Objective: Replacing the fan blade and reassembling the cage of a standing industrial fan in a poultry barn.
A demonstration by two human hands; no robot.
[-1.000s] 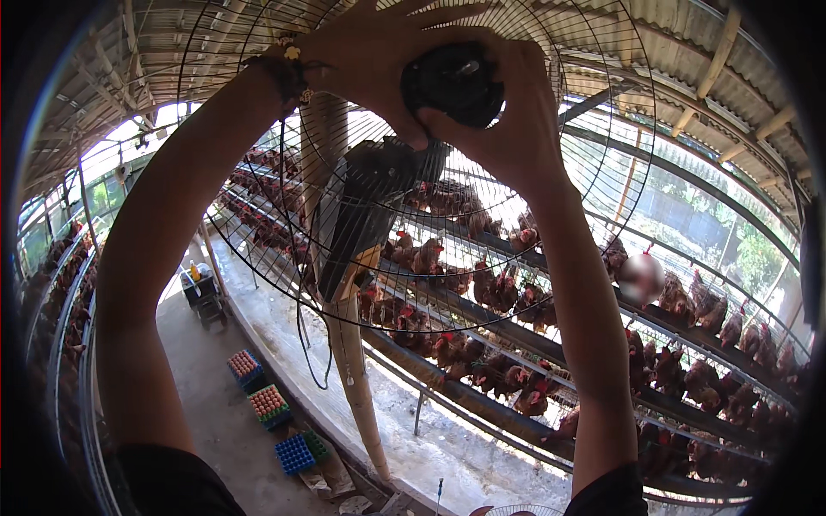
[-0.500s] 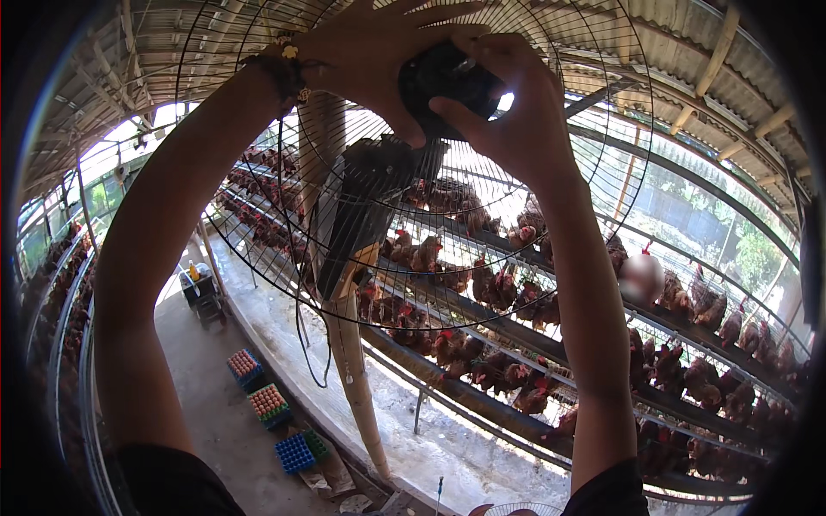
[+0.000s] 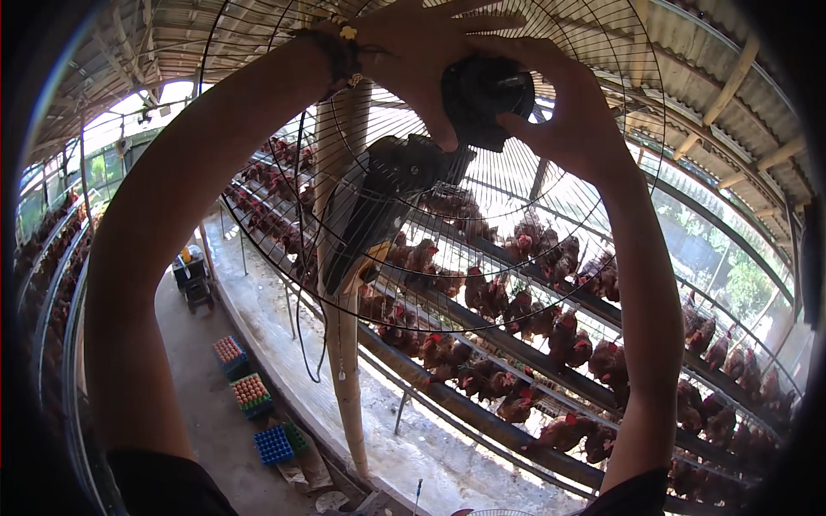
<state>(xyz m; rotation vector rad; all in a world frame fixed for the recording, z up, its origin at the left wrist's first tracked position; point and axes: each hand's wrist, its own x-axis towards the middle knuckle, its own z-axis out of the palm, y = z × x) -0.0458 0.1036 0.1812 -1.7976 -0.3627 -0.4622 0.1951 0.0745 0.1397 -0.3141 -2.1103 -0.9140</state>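
A round black wire fan guard (image 3: pixel 258 277) fills the upper middle of the view, with a dark central hub (image 3: pixel 476 90). A black fan mount (image 3: pixel 376 199) shows behind the wires, against a bamboo post (image 3: pixel 351 378). My left hand (image 3: pixel 422 64) lies over the guard with fingers spread out and its thumb beside the hub. My right hand (image 3: pixel 564 112) has thumb and fingers curved round the right side of the hub, gripping it.
Cages of brown hens (image 3: pixel 564 335) line both sides. On the concrete walkway (image 3: pixel 194 378) at lower left stand a dark cart (image 3: pixel 194 284), trays of eggs (image 3: pixel 251 391) and blue trays (image 3: pixel 273 445). A corrugated roof (image 3: pixel 705 77) is overhead.
My hands and the hub sit farther right in the picture than before, my right forearm most noticeably. The surroundings have shifted somewhat. My right hand still grips the hub.
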